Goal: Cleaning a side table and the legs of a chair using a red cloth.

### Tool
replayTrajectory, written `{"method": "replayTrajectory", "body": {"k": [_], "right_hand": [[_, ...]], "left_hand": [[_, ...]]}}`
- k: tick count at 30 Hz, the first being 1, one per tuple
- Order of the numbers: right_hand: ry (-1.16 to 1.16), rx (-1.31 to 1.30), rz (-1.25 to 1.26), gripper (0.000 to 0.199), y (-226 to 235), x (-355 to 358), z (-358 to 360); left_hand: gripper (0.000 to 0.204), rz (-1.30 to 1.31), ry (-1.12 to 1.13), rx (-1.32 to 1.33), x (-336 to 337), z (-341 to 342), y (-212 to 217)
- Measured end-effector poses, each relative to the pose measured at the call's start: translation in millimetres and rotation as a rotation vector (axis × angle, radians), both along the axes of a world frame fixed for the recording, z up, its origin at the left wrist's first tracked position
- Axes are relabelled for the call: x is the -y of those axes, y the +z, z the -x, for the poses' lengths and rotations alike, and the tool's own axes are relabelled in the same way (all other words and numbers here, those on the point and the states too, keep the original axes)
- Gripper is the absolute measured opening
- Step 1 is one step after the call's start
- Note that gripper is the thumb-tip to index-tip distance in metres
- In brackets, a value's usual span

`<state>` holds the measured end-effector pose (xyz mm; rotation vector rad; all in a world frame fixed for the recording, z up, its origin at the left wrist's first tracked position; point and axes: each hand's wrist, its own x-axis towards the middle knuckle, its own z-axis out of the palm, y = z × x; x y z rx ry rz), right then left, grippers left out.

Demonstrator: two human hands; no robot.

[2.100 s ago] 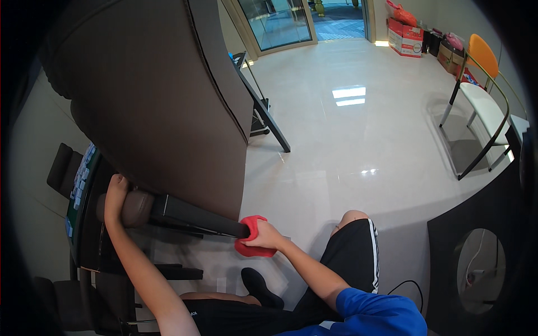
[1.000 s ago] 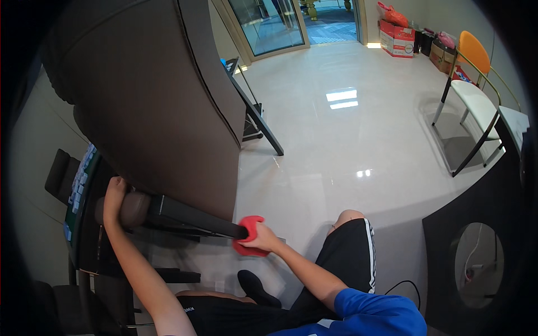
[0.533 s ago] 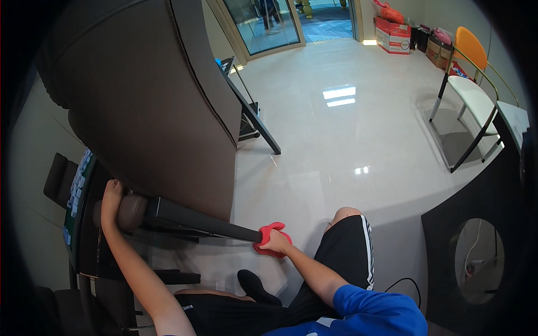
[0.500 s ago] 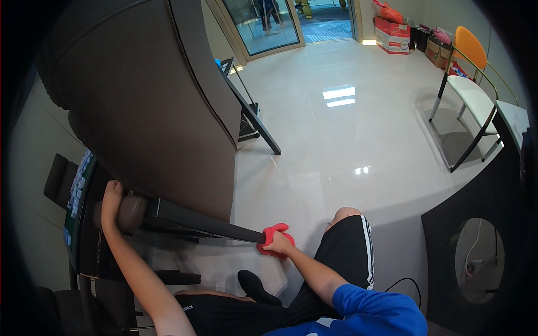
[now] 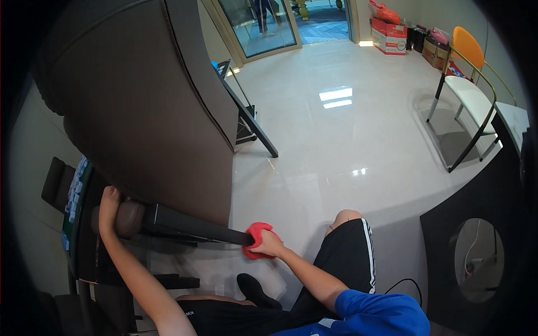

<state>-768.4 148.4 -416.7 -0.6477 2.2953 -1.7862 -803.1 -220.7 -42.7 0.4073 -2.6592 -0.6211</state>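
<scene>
A large brown padded chair (image 5: 151, 112) lies tipped over in front of me, its dark leg (image 5: 196, 225) running toward the middle. My right hand (image 5: 269, 244) is closed round a red cloth (image 5: 258, 238), which is wrapped about the end of that leg. On the left, my left hand (image 5: 110, 197) grips the chair beside its padded brown armrest (image 5: 129, 217); its fingertips are partly hidden. Another dark leg (image 5: 259, 133) of the chair slants out above the tiles.
A table with a green top (image 5: 68, 227) and several small tiles stands at the left. To the right are a black panel with an oval opening (image 5: 476, 260) and an orange-and-white chair (image 5: 471, 92). Boxes (image 5: 389, 39) sit at the back near a glass door (image 5: 260, 25).
My right hand and the red cloth have slid left along the chair leg, toward the seat. My left hand has barely shifted. The view has tilted slightly.
</scene>
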Motion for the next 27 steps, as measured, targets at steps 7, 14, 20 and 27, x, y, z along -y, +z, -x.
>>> {"method": "replayTrajectory", "body": {"k": [7, 14, 20, 27], "right_hand": [[-0.015, -0.044, 0.229, 0.058, 36, 21, 1], [0.011, 0.12, -0.113, 0.054, -100, 5, -2], [-0.141, 0.118, -0.187, 0.055, -163, -22, -10], [-0.032, -0.076, 0.001, 0.046, -52, 8, -2]], "left_hand": [[0.04, -0.043, -0.002, -0.023, -2, -2, 4], [0.041, -0.116, -0.029, 0.096, 7, -5, 9], [0.038, -0.116, -0.072, -0.053, -2, 10, -7], [0.037, -0.059, -0.014, -0.008, 0, -3, 3]]}}
